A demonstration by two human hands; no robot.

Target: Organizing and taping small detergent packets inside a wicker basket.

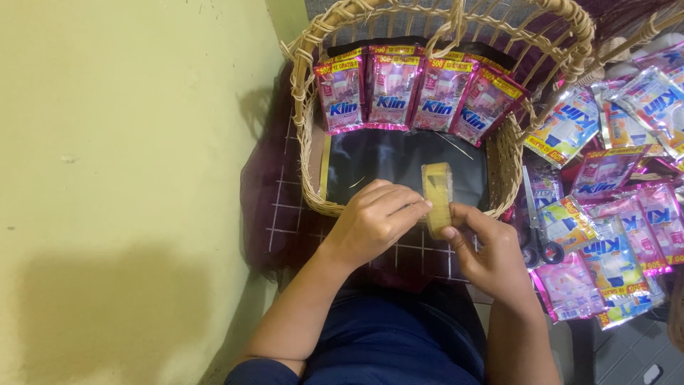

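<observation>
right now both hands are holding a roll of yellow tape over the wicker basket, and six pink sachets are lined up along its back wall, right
Not quite: the head view shows four pink sachets along the back wall, not six. The rest holds: the left hand and right hand hold the roll of yellow tape over the wicker basket.

sachet pile [613, 214] cut off right, scissors [533, 239] half-buried

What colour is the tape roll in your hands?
Yellowish, see-through tape roll, held by both hands; the head view shows it best.

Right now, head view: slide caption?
Both hands, left hand and right hand, hold a tape roll over a wicker basket lined with sachets.
</observation>
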